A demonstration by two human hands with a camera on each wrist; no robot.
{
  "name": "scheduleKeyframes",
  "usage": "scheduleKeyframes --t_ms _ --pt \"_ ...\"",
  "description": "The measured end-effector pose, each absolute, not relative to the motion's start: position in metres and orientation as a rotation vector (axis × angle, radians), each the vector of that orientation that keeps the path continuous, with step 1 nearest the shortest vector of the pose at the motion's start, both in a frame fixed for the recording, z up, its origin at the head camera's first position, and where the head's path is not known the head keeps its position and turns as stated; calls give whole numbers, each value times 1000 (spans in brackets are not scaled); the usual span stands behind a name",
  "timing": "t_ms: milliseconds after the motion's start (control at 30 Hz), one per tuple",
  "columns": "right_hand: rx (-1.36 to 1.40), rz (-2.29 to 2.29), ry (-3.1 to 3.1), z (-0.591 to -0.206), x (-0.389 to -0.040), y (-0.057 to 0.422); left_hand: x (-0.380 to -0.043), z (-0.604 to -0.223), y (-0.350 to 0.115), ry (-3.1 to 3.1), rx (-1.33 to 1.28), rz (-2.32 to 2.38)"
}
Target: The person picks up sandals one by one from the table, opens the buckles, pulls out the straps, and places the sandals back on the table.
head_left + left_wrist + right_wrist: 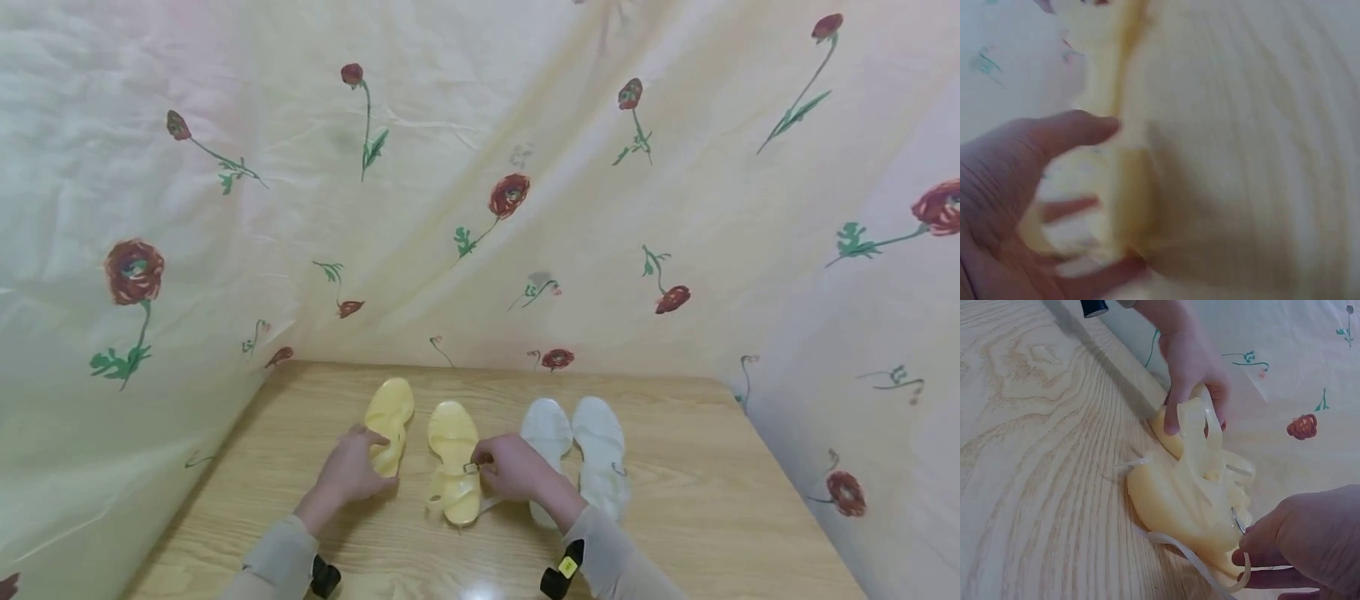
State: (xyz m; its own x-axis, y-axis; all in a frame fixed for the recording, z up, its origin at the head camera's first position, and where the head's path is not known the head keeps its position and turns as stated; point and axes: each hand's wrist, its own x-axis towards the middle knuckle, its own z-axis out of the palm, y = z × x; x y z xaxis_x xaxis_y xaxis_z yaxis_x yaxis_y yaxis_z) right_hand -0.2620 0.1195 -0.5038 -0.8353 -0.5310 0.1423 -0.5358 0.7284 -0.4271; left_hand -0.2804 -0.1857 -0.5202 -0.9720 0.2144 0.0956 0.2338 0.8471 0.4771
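Two pale yellow jelly sandals lie toes away on the wooden table. At the left yellow sandal (392,404), my left hand (352,468) holds the heel end, thumb and fingers on opposite sides. The left wrist view shows these fingers (1094,275) around the sandal, blurred. My right hand (516,468) pinches a thin strap (1246,569) of the right yellow sandal (452,429) between thumb and fingers. Right at those fingertips is a small metal buckle (471,468). Another pale strap (1175,540) curves out beside this sandal's heel.
A pair of whitish sandals, one left (546,423) and one right (597,421), lies to the right, partly behind my right hand and forearm. Flower-printed cloth (420,250) surrounds the back and sides of the wooden table (697,483).
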Motion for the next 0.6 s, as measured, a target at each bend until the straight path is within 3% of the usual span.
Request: scheduleKeyframes --t_ms 267,433,600 --pt "891 763 -2865 -507 -263 118 -255 -473 -164 -2996 -337 -369" --pt "850 830 -2874 -506 -262 117 -245 -459 -134 -2845 -572 -654" --pt "861 878 -2842 -506 -262 115 -249 -479 -105 -2812 -805 -927"
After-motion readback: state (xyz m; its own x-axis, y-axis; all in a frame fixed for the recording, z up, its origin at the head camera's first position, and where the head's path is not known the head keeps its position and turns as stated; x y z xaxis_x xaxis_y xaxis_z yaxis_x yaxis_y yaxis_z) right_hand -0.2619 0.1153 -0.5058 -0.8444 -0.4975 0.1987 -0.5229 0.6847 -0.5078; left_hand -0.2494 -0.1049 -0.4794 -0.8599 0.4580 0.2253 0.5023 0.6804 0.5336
